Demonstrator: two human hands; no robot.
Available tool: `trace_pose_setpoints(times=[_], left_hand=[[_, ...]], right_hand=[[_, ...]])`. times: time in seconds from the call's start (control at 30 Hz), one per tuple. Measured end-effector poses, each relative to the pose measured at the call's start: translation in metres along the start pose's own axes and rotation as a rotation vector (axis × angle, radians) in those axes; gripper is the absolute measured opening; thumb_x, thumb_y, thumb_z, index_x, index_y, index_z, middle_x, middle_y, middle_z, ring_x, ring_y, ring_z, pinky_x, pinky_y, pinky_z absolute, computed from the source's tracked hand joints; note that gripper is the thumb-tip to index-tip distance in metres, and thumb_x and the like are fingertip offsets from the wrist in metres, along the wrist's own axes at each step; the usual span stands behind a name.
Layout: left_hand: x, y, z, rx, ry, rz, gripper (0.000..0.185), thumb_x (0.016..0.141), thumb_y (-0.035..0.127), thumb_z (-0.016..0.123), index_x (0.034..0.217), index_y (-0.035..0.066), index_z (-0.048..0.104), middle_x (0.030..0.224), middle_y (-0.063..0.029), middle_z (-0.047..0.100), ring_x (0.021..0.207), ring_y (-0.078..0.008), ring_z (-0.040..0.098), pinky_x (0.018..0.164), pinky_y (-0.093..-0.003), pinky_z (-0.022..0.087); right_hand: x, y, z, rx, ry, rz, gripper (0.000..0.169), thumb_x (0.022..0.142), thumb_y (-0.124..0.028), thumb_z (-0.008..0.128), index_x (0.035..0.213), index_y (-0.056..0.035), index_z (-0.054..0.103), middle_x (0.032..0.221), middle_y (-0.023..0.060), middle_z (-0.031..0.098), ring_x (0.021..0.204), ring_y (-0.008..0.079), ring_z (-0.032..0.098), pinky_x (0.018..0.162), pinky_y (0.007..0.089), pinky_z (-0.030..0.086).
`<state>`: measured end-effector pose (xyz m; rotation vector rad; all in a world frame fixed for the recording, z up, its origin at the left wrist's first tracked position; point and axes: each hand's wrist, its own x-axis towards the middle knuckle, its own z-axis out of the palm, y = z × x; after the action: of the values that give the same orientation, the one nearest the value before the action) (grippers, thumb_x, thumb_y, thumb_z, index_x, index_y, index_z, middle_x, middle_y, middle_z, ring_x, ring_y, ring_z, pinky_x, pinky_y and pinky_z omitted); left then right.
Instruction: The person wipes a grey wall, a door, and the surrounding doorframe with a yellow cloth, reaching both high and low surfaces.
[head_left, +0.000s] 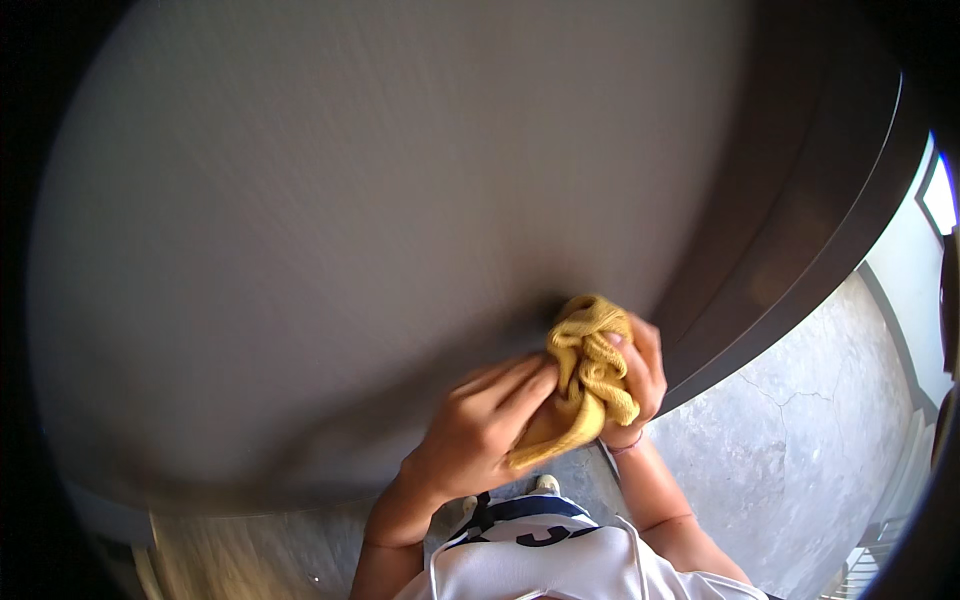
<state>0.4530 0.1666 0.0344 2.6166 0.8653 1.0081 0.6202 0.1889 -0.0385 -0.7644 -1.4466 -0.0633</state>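
A bunched yellow cloth (589, 360) is gathered between my two hands, close to the near right part of a broad dark brown panel (360, 247). My left hand (484, 431) grips the cloth's left side, fingertips pressed into its folds. On the other side, my right hand (643, 367) wraps around the crumpled bulk, its thumb over the folds. A lower flap of the cloth hangs towards my left palm. Whether the cloth touches the panel cannot be made out. A dark shadow falls on the panel beside my hands.
A darker border (780, 225) with a thin pale line runs along the panel's right side. Beyond it lies a cracked grey concrete floor (772, 420), meeting a white wall (892, 300). A blurred tan surface (247, 555) is at lower left.
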Motion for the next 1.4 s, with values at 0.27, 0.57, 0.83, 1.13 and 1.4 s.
trace_pose_setpoints(times=[0.27, 0.57, 0.83, 1.13, 1.4], left_hand=[[-0.027, 0.001, -0.053, 0.69, 0.636, 0.1, 0.034, 0.079, 0.017, 0.048, 0.107, 0.0, 0.056, 0.114, -0.0249, 0.052, 0.113, -0.0407, 0.043, 0.095, -0.0522, 0.032], [-0.032, -0.039, -0.034, 1.105, 0.623, 0.068, 0.035, 0.081, 0.019, 0.048, 0.113, 0.008, 0.056, 0.13, -0.0255, 0.036, 0.125, -0.0414, 0.026, 0.103, -0.0547, 0.008], [-0.033, -0.04, -0.035, 1.111, 0.664, 0.081, 0.032, 0.081, 0.02, 0.048, 0.11, 0.01, 0.059, 0.129, -0.0247, 0.039, 0.125, -0.0409, 0.027, 0.102, -0.0554, 0.009], [-0.035, -0.044, -0.035, 1.066, 0.641, 0.106, 0.03, 0.082, 0.018, 0.047, 0.108, 0.01, 0.06, 0.126, -0.0222, 0.044, 0.124, -0.0398, 0.029, 0.103, -0.0523, 0.01], [-0.033, -0.038, -0.048, 1.06, 0.681, 0.116, 0.029, 0.083, 0.019, 0.046, 0.106, 0.009, 0.061, 0.124, -0.0207, 0.046, 0.123, -0.0388, 0.032, 0.104, -0.0507, 0.011]], right_hand=[[0.155, 0.026, -0.027, -0.614, 0.484, -0.493, 0.035, 0.076, -0.017, 0.059, 0.11, -0.0072, 0.057, 0.122, 0.0154, 0.048, 0.116, 0.0333, 0.041, 0.097, 0.0426, 0.031], [0.027, 0.113, -0.013, -0.622, 0.174, -0.224, 0.059, 0.084, -0.048, 0.035, 0.132, -0.0139, 0.033, 0.137, 0.0226, 0.023, 0.125, 0.0469, 0.02, 0.1, 0.0544, 0.019], [-0.126, 0.097, 0.011, -0.546, 0.179, 0.292, 0.053, 0.061, -0.002, 0.062, 0.111, -0.0031, 0.044, 0.114, 0.0194, 0.038, 0.106, 0.0386, 0.037, 0.09, 0.0468, 0.031], [0.006, 0.043, -0.039, -0.689, 0.19, -0.214, 0.034, 0.063, -0.017, 0.07, 0.092, -0.0066, 0.054, 0.099, 0.0152, 0.05, 0.094, 0.0327, 0.048, 0.08, 0.0413, 0.038], [0.186, -0.008, -0.061, -1.512, 0.072, -0.467, 0.05, 0.081, -0.027, 0.054, 0.124, -0.011, 0.032, 0.112, 0.0118, 0.05, 0.107, 0.0262, 0.044, 0.098, 0.0454, 0.029]])
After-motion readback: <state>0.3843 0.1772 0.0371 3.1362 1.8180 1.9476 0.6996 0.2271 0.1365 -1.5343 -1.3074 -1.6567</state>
